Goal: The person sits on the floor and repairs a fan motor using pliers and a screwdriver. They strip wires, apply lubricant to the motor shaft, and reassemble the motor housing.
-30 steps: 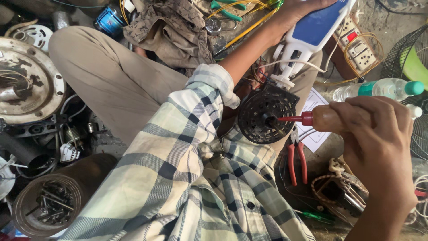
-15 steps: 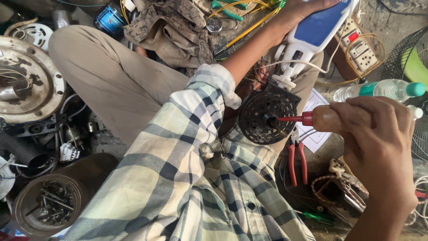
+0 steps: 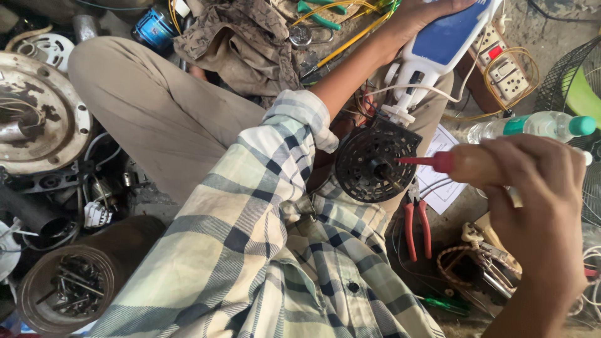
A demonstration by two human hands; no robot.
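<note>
A: What are the hands on?

B: The left hand is wrapped around the blue and white plastic body of a small fan, up at the top of the view; only part of that hand shows, but the fingers are closed on the casing. The right hand is closed tight round the amber handle of a screwdriver, its red-collared shaft pointing into the hub of the black motor housing.

A: And where does the fan sit?

B: Over the person's lap, above the plaid shirt, with the round black housing hanging at the lower end of the white neck and loose wires trailing beside it.

A: How would it handle?

B: Light, I'd judge, and stiff, but thin plastic: the slotted black housing looks brittle, and the white neck is the weak point. The broad blue casing is the sound place to hold, as the left hand does. The wires look fragile, best left alone.

A: The screwdriver?

B: Smooth, glossy handle, possibly slippery, so a full fist suits it. Whether the tip sits in a screw head I cannot tell; the hub hides it.

A: Anything close by?

B: Red-handled pliers on the floor just below the housing, a plastic bottle with a green cap just above the right hand, a power strip beside the fan body, and a tin of screws well apart at lower left
</note>
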